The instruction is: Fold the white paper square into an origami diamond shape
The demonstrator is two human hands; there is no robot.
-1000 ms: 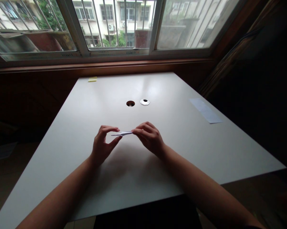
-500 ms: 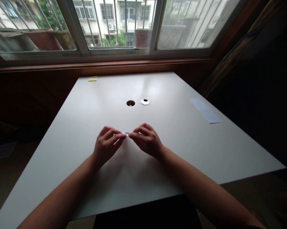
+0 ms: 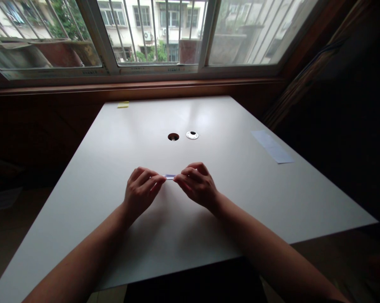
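Paper strip (image 3: 170,177) over the surface (image 3: 227,155), pinched from either side by our left hand (image 3: 141,188) and right hand (image 3: 197,184), probably wants light, level pressure from us to avoid buckling.

Held slip (image 3: 170,176): white, with a violet-blue band along it
Tabletop (image 3: 139,126): plain white, bright at the window end, dulling to grey-green toward the near edge
Tag at far left corner (image 3: 123,104): yellow
Round hole (image 3: 173,137): near-black inside, reddish brown at the edge
Disc beside the hole (image 3: 189,136): silvery white around a black opening
Sheet on the right (image 3: 273,147): pale bluish white, any markings too faint to read
Window frame (image 3: 152,70): grey, with small dark printed marks along the bottom
Sill (image 3: 145,87): reddish-brown wood
Bars outside (image 3: 168,33): grey, striping the view
Building (image 3: 160,41): creamy white
Bush (image 3: 160,51): green
Pots (image 3: 62,52): grey, rusty red and brown
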